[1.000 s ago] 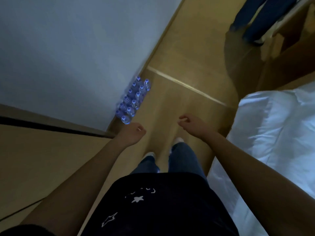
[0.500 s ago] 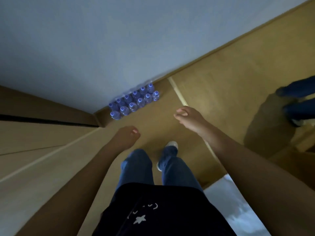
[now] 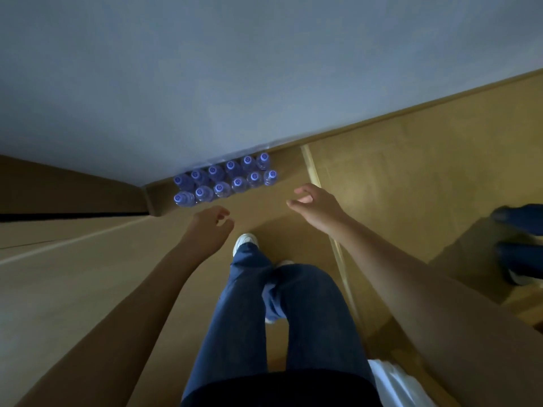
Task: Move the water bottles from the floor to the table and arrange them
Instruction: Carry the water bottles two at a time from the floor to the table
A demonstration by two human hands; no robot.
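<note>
Blue-capped water bottles (image 3: 224,179) stand upright on the wooden floor (image 3: 396,183), packed in two rows of six, tucked right against the pale wall (image 3: 235,69) in the corner beside a wooden panel (image 3: 73,195). From the head camera, both bare arms reach forward and down. The left hand (image 3: 210,227) hovers just short of the near row, fingers loosely curled, holding nothing and touching nothing. The right hand (image 3: 316,202) hangs off to the right of the pack, fingers relaxed and slightly spread, thumb apart, also empty. Neither hand is on a bottle. Below, blue jeans (image 3: 264,318) and a white shoe (image 3: 245,242) point toward the pack, one leg ahead of the other. At the right edge stand another person's dark trouser legs (image 3: 520,245), and a bit of white fabric (image 3: 396,386) shows at the bottom edge.
</note>
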